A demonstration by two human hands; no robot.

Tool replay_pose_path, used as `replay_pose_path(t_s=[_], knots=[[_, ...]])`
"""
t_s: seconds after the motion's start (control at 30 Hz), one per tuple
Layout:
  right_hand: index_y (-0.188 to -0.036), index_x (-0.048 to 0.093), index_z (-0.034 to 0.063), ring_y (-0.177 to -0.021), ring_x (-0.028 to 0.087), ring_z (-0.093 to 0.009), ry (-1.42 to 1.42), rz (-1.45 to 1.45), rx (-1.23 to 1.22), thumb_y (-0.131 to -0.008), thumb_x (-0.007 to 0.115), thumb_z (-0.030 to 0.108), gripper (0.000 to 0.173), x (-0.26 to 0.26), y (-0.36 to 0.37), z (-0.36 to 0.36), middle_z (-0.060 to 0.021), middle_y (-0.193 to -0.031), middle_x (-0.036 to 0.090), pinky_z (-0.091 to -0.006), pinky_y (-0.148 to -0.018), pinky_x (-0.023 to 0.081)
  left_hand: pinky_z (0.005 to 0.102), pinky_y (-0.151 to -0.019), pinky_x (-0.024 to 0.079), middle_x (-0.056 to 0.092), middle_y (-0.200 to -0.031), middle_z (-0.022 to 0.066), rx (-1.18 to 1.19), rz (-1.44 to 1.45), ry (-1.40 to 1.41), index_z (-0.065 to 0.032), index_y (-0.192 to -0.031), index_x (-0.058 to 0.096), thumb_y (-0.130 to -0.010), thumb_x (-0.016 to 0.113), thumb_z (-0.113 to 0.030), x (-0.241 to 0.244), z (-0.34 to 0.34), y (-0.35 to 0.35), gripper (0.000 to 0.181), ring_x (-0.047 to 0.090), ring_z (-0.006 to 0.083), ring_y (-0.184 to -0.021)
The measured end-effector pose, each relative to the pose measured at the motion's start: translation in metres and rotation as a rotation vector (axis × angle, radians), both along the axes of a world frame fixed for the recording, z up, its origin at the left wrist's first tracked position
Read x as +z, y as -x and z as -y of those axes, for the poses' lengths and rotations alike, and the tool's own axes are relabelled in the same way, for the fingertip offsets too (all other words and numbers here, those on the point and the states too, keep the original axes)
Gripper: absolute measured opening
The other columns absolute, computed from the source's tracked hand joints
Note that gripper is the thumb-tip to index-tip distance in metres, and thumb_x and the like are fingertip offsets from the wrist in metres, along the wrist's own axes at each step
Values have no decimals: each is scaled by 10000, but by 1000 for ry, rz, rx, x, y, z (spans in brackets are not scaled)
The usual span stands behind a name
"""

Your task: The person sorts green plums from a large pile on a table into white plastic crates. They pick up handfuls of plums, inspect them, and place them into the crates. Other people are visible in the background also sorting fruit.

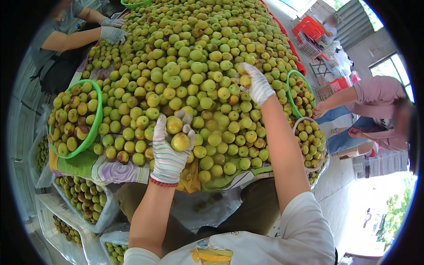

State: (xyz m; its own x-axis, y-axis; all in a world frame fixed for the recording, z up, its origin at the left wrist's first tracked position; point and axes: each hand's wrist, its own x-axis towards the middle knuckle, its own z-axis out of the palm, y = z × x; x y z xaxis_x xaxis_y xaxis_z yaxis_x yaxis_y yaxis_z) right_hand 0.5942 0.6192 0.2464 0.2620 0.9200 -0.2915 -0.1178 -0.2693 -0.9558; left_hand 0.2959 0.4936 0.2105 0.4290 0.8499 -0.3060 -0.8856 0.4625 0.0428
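Observation:
My left hand (174, 149), in a striped knit glove, is palm up near the front of the heap, with two yellow-green round fruits (180, 141) resting in it. Farther right and deeper in the heap, my right hand (256, 82), gloved alike, has its fingers around a yellowish fruit (245, 80); another fruit lies by its fingertips. Green and yellow fruits (208, 85), some with brown patches, cover the cloth-covered table (121, 172) around both hands.
A green basket (98, 112) of browner fruits stands left; another green basket (291, 99) and a pale basket (295, 123) stand right. Lined crates (61, 207) of fruit are at lower left. A gloved co-worker (61, 39) reaches in from upper left; another person (374, 99) is at right.

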Motion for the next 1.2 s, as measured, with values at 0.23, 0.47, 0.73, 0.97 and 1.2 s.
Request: replay_pose_path(t_s=[0.23,0.47,0.73,0.97,1.2], knots=[[-1237,602,62,-686,661,-159,-18,-578,323,-933,589,458,500,5,73,62,-125,-936,690,-250,-476,536,370,-864,573,567,-1298,176,2,115,-18,19,-1257,530,-925,603,-439,0,0,-5,570,568,287,-1186],[-1284,584,59,-1104,564,-176,-142,-389,132,-956,539,349,440,-24,143,103,-59,-1180,618,-318,-956,470,415,-1121,344,488,-1394,153,70,72,-15,15,-1337,494,-932,560,-451,-9,-1,-14,621,465,288,-1282],[-1247,606,33,-1186,542,-199,-354,-26,157,-1005,445,295,392,-39,154,123,-85,-1255,607,-344,-1066,394,469,-1068,393,519,-1369,113,39,2,-92,-68,-1379,491,-917,536,-527,-11,2,-20,652,477,280,-1279],[-1263,572,19,-1179,554,-224,-405,-363,120,-1018,430,335,425,-26,158,129,-102,-1257,595,-365,-1047,427,508,-1090,369,501,-1388,122,7,97,-88,-81,-1392,485,-912,533,-525,0,6,-20,656,465,299,-1294],[-1339,518,13,-1216,521,-209,-580,79,141,-997,468,261,426,-29,158,145,-118,-1328,552,-349,-1061,397,509,-1097,366,501,-1380,135,6,111,-49,-67,-1386,486,-912,532,-524,2,7,-18,659,468,315,-1286]])
